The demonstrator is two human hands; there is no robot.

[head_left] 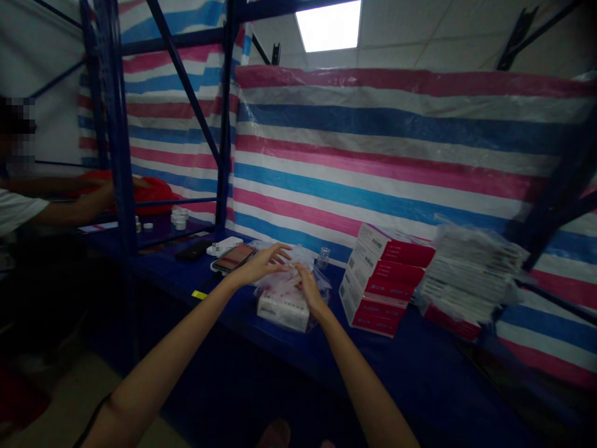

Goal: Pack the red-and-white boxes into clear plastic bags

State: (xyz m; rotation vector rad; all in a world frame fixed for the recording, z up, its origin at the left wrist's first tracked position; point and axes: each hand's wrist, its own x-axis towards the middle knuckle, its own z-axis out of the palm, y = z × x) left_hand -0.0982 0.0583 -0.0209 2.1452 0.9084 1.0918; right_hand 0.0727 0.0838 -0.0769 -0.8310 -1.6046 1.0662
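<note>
A clear plastic bag (275, 285) with a white box (282, 311) in its lower part lies on the blue table. My left hand (265, 264) is over the bag's upper left side, its fingers stretched out and apart. On the bag's right side, my right hand (306, 287) has bent fingers closed on the thin plastic. Just left of my left hand, a phone (234, 256) with a lit screen lies on the table. A small clear jar (323, 257) stands behind the bag.
Red-and-white boxes (380, 283) are stacked to the right, beside a plastic-wrapped stack of flat packs (471, 274). White jars (180, 219) and a dark flat object (192, 250) are to the left. A blue rack post (122, 137) stands between me and another person's arm (77, 205).
</note>
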